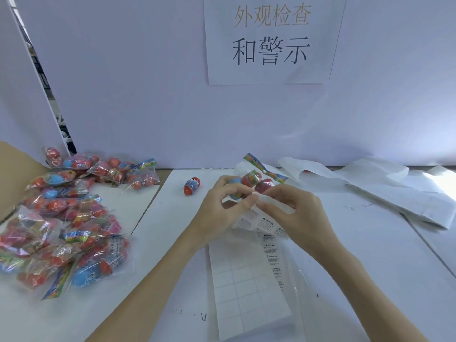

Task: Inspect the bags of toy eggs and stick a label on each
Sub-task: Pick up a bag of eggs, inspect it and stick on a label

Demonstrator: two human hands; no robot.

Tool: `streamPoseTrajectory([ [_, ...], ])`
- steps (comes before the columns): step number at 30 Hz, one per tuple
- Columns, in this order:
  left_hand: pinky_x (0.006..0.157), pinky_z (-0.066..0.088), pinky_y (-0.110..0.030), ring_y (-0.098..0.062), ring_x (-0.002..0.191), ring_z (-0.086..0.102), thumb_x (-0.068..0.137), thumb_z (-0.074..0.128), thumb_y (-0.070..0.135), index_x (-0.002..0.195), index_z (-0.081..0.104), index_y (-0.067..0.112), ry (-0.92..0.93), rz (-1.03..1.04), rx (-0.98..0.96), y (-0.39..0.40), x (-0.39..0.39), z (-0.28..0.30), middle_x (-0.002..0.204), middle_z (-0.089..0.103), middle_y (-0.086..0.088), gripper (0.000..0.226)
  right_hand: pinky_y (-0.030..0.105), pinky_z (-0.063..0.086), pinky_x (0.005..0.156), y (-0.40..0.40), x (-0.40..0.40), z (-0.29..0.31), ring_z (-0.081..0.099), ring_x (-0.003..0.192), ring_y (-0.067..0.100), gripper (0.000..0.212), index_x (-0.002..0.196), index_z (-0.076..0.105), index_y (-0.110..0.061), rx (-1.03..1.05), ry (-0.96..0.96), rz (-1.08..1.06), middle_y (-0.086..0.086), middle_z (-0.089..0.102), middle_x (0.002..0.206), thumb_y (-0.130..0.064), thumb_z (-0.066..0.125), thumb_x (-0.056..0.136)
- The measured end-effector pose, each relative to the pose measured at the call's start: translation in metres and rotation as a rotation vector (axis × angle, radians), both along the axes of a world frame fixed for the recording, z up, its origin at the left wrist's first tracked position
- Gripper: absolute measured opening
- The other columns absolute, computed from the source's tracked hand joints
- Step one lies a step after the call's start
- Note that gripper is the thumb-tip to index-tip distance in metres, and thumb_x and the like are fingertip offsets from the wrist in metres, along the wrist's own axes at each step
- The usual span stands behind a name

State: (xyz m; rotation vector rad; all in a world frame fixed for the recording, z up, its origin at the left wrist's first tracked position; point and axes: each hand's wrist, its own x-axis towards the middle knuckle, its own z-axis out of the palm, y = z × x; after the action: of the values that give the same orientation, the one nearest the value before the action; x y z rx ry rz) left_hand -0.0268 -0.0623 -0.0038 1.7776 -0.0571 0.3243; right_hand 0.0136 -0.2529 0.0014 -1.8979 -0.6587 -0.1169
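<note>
1. Both hands meet at the middle of the table, fingertips almost touching.
2. The left hand curls its fingers round a clear bag of toy eggs, holding it up just above the tabletop.
3. The bag shows red and blue eggs inside, with a bright striped header strip sticking out at the top.
4. The right hand pinches something white and thin at the bag's lower edge, thumb and forefinger pressed together; whether that is a label or the edge of the sheet cannot be told.
5. Under the hands lies a label sheet, its top end lifted towards the fingers.
6. Most squares on that sheet look blank; a column of warning labels runs down its right side.
7. One loose egg, red with a printed band, lies on the table just left of the hands.
8. A big pile of bags sits well off to the left, spilling across the table and a brown board.
9. Crumpled white paper lies at the back right.
10. A sign with Chinese characters hangs on the white wall behind.
</note>
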Motion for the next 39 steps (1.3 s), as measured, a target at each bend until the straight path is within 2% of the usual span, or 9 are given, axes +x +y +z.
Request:
streamPoseTrajectory([
  [6, 0.076, 0.044, -0.007, 0.002, 0.08, 0.054, 0.101, 0.066, 0.025, 0.077, 0.064, 0.019, -0.054, 0.208, 0.041, 0.004, 0.004, 0.0, 0.101, 0.053, 0.0, 0.025, 0.012, 0.051, 0.078, 0.001, 0.002, 0.0, 0.07, 0.093, -0.001, 0.019, 0.107, 0.066, -0.035, 0.063, 0.042, -0.044, -0.026, 0.073, 0.098, -0.036, 0.078, 0.091],
  [12, 0.072, 0.04, -0.005, 0.008, 0.078, 0.052, 0.107, 0.053, 0.037, 0.069, 0.052, 0.016, -0.052, 0.352, 0.068, 0.01, 0.009, -0.002, 0.095, 0.052, -0.006, 0.043, 0.032, 0.059, 0.087, 0.002, 0.004, 0.0, 0.077, 0.088, 0.011, 0.021, 0.11, 0.07, -0.023, 0.106, 0.162, -0.013, -0.008, 0.08, 0.089, -0.012, 0.076, 0.093],
  [16, 0.08, 0.043, -0.001, 0.014, 0.097, 0.052, 0.094, 0.063, 0.049, 0.098, 0.069, 0.031, -0.043, 0.253, -0.003, 0.007, 0.006, 0.001, 0.121, 0.05, -0.003, 0.019, 0.024, 0.054, 0.078, 0.001, 0.006, -0.001, 0.077, 0.086, 0.01, 0.012, 0.105, 0.072, -0.02, 0.135, 0.189, -0.056, -0.006, 0.08, 0.086, -0.013, 0.074, 0.096],
  [19, 0.084, 0.053, -0.013, 0.009, 0.102, 0.055, 0.092, 0.075, 0.03, 0.109, 0.069, 0.031, -0.076, 0.179, -0.031, 0.009, 0.007, -0.003, 0.127, 0.048, -0.003, 0.018, 0.015, 0.048, 0.067, 0.001, 0.007, -0.001, 0.076, 0.082, 0.01, 0.005, 0.102, 0.071, -0.019, 0.145, 0.199, -0.075, -0.005, 0.08, 0.085, -0.017, 0.073, 0.097],
  [22, 0.078, 0.053, -0.013, 0.005, 0.096, 0.056, 0.094, 0.076, 0.02, 0.095, 0.07, 0.02, -0.092, 0.202, -0.008, 0.012, 0.008, -0.004, 0.12, 0.052, -0.01, 0.007, 0.012, 0.05, 0.068, 0.004, 0.004, -0.002, 0.075, 0.086, 0.009, 0.008, 0.106, 0.07, -0.023, 0.157, 0.209, -0.041, -0.007, 0.079, 0.09, -0.022, 0.071, 0.098],
  [26, 0.074, 0.051, -0.014, -0.018, 0.099, 0.058, 0.094, 0.075, 0.026, 0.076, 0.057, 0.012, -0.051, 0.225, -0.017, 0.017, 0.009, -0.004, 0.108, 0.055, -0.01, 0.029, 0.016, 0.053, 0.074, 0.006, 0.002, 0.0, 0.074, 0.087, 0.007, 0.024, 0.118, 0.066, -0.029, 0.212, 0.163, -0.047, -0.004, 0.077, 0.093, -0.02, 0.073, 0.097],
  [30, 0.074, 0.05, -0.012, -0.005, 0.091, 0.055, 0.093, 0.072, 0.035, 0.074, 0.056, 0.017, -0.061, 0.193, 0.023, 0.015, 0.007, -0.002, 0.102, 0.051, 0.0, 0.03, 0.021, 0.054, 0.075, 0.006, 0.003, 0.0, 0.074, 0.086, 0.012, 0.009, 0.106, 0.068, -0.019, 0.224, 0.193, -0.065, 0.0, 0.078, 0.088, -0.017, 0.072, 0.098],
  [34, 0.094, 0.056, -0.023, -0.008, 0.116, 0.054, 0.082, 0.07, 0.054, 0.111, 0.071, 0.028, -0.065, 0.159, 0.053, 0.012, 0.005, -0.004, 0.126, 0.044, 0.0, 0.039, 0.025, 0.057, 0.078, 0.008, 0.002, -0.002, 0.072, 0.089, 0.014, 0.005, 0.099, 0.066, -0.018, 0.164, 0.212, -0.066, -0.002, 0.076, 0.094, -0.016, 0.07, 0.097],
  [39, 0.097, 0.05, -0.019, -0.004, 0.105, 0.062, 0.09, 0.079, 0.033, 0.098, 0.076, 0.024, -0.134, 0.137, 0.211, 0.008, 0.004, -0.006, 0.125, 0.048, 0.001, 0.012, 0.023, 0.058, 0.077, 0.011, -0.001, -0.007, 0.071, 0.094, 0.003, 0.005, 0.093, 0.069, -0.022, 0.123, 0.146, -0.044, -0.014, 0.073, 0.096, -0.019, 0.07, 0.098],
])
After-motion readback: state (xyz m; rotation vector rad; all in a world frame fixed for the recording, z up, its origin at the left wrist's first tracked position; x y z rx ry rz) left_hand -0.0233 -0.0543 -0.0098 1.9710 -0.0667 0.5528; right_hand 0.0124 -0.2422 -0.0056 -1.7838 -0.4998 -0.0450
